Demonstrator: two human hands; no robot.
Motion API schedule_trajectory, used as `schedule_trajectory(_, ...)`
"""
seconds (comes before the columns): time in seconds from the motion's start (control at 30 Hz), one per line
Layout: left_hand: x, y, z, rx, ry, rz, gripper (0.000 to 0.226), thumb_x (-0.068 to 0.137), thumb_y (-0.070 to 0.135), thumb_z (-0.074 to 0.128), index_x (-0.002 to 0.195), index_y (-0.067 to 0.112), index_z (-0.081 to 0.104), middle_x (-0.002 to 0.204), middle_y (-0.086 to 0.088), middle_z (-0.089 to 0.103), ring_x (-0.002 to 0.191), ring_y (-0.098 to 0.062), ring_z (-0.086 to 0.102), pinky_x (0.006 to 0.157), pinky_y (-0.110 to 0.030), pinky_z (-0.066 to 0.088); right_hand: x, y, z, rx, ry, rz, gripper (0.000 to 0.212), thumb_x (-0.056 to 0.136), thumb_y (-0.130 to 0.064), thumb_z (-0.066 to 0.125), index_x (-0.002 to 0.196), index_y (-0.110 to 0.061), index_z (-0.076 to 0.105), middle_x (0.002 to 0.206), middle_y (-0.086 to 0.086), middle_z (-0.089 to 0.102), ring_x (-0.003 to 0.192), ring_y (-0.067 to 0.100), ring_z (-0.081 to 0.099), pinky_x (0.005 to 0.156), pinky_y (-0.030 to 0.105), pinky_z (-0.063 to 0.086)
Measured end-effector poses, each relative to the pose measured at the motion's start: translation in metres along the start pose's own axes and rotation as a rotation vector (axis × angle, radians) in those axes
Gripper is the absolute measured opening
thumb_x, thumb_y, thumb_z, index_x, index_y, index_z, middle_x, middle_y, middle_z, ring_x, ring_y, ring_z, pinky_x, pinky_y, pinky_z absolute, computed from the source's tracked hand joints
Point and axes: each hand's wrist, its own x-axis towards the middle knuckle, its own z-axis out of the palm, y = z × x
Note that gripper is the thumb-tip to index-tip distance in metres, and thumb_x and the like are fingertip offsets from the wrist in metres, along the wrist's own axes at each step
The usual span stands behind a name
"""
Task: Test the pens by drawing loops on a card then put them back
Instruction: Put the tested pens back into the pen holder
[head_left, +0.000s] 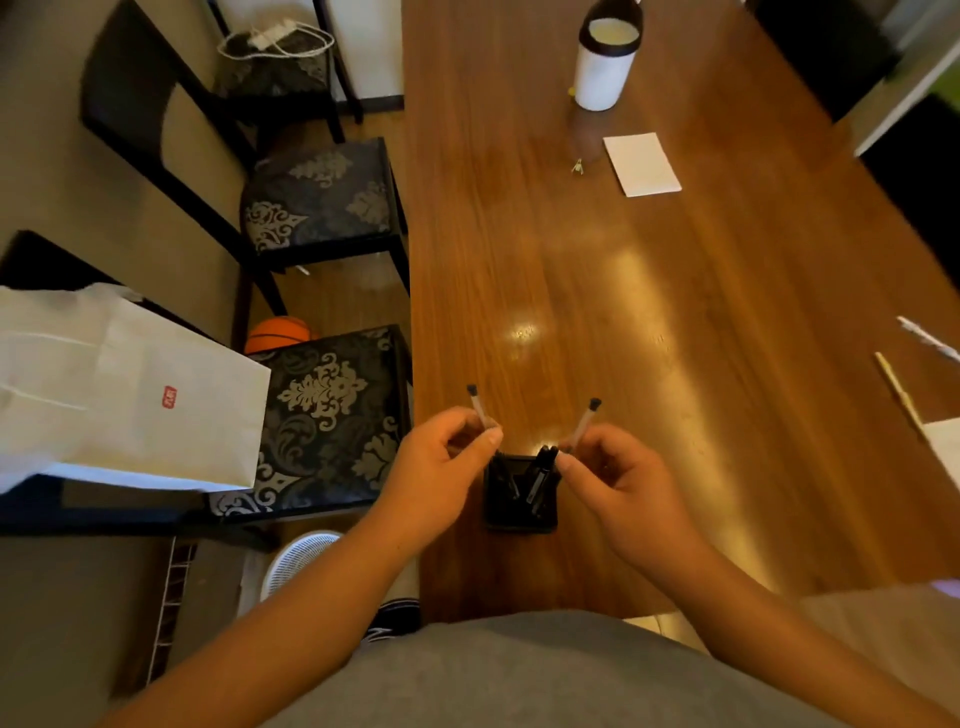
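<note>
Here, 1 pen (479, 411) is pinched in the left hand (441, 462) and 1 pen (584, 422) in the right hand (613, 478), above the black holder (519, 512) on the desk (675, 322). The card (641, 163) lies well apart; testing seems not yet done.

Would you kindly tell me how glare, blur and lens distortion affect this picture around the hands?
Head view: bright glare streaks lie on the wooden table beyond the pen holder. Head view: the left hand and right hand, pinching the left pen and right pen, are fairly sharp, while the white bag at the edge is soft. Head view: the wide lens bows the table edge.
</note>
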Motion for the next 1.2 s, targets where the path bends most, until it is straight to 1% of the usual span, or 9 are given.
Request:
schedule_trajectory(0.23, -0.008, -0.023, 0.006, 0.031, -0.007, -0.084, 0.007, 0.090, 0.024, 0.067, 0.092, 0.029, 0.062, 0.086, 0.012, 0.070, 0.084, -0.003, 0.067, 0.075, -0.026, 0.055, 0.004, 0.024, 0.006, -0.235, -0.070, -0.022, 0.008, 0.089, -0.026, 0.067, 0.084, -0.019, 0.066, 0.076, -0.006, 0.066, 0.063, 0.009, 0.060, 0.055, 0.037, 0.051)
schedule_trajectory(0.3, -0.012, -0.028, 0.007, 0.054, -0.012, -0.087, 0.004, 0.090, 0.025, 0.066, 0.091, 0.029, 0.063, 0.086, 0.013, 0.069, 0.084, -0.001, 0.066, 0.074, -0.025, 0.056, 0.005, 0.029, 0.010, -0.312, -0.107, -0.076, 0.008, 0.089, -0.027, 0.067, 0.085, -0.020, 0.067, 0.085, -0.009, 0.066, 0.070, 0.005, 0.059, 0.059, 0.031, 0.051)
schedule_trajectory(0.37, -0.014, -0.032, 0.009, 0.106, -0.007, -0.075, 0.005, 0.089, 0.024, 0.067, 0.089, 0.029, 0.064, 0.083, 0.013, 0.068, 0.081, 0.001, 0.065, 0.071, -0.022, 0.054, 0.006, 0.032, 0.013, -0.361, -0.120, -0.112, 0.004, 0.087, -0.025, 0.069, 0.090, -0.022, 0.068, 0.091, -0.013, 0.065, 0.076, -0.001, 0.057, 0.063, 0.019, 0.048)
schedule_trajectory(0.47, -0.016, -0.037, 0.010, 0.169, -0.006, -0.052, 0.013, 0.087, 0.022, 0.070, 0.088, 0.033, 0.062, 0.081, 0.014, 0.067, 0.078, 0.002, 0.064, 0.069, -0.021, 0.053, 0.008, 0.036, 0.019, -0.403, -0.155, -0.123, 0.013, 0.084, -0.022, 0.072, 0.094, -0.026, 0.066, 0.087, -0.015, 0.065, 0.077, -0.005, 0.057, 0.062, 0.010, 0.045)
schedule_trajectory(0.57, -0.019, -0.041, 0.013, 0.220, -0.035, -0.021, 0.018, 0.087, 0.022, 0.069, 0.092, 0.035, 0.058, 0.088, 0.015, 0.067, 0.082, 0.002, 0.064, 0.072, -0.026, 0.054, 0.012, 0.036, 0.024, -0.504, -0.180, -0.193, 0.014, 0.082, -0.023, 0.071, 0.095, -0.026, 0.066, 0.085, -0.011, 0.066, 0.076, 0.002, 0.059, 0.062, 0.020, 0.050)
schedule_trajectory(0.7, -0.022, -0.045, 0.015, 0.299, -0.039, 0.075, 0.014, 0.086, 0.021, 0.070, 0.097, 0.026, 0.064, 0.095, 0.014, 0.062, 0.088, 0.002, 0.059, 0.077, -0.027, 0.053, 0.016, 0.035, 0.029, -0.680, -0.210, -0.389, 0.013, 0.079, -0.020, 0.072, 0.092, -0.019, 0.071, 0.084, -0.004, 0.069, 0.075, 0.018, 0.064, 0.062, 0.032, 0.051)
schedule_trajectory(0.8, -0.023, -0.047, 0.013, 0.345, -0.050, 0.135, 0.015, 0.085, 0.023, 0.071, 0.099, 0.025, 0.067, 0.097, 0.016, 0.059, 0.090, 0.003, 0.055, 0.078, -0.020, 0.049, 0.016, 0.034, 0.032, -0.768, -0.214, -0.440, 0.016, 0.075, -0.020, 0.077, 0.091, -0.019, 0.074, 0.080, -0.004, 0.069, 0.069, 0.018, 0.065, 0.060, 0.031, 0.049)
schedule_trajectory(0.87, -0.025, -0.049, 0.013, 0.353, -0.070, 0.139, 0.017, 0.086, 0.024, 0.071, 0.102, 0.026, 0.069, 0.098, 0.014, 0.060, 0.091, 0.002, 0.056, 0.080, -0.022, 0.050, 0.014, 0.034, 0.033, -0.794, -0.219, -0.440, 0.016, 0.075, -0.022, 0.078, 0.090, -0.021, 0.074, 0.079, -0.006, 0.069, 0.069, 0.017, 0.065, 0.060, 0.030, 0.046)
schedule_trajectory(1.2, -0.032, -0.047, 0.009, 0.354, -0.204, 0.133, 0.018, 0.086, 0.024, 0.070, 0.104, 0.026, 0.069, 0.097, 0.012, 0.064, 0.090, 0.001, 0.058, 0.080, -0.027, 0.051, 0.002, 0.039, 0.042, -0.794, -0.306, -0.414, 0.022, 0.082, -0.032, 0.058, 0.097, -0.025, 0.072, 0.084, -0.010, 0.068, 0.077, 0.012, 0.062, 0.067, 0.028, 0.041)
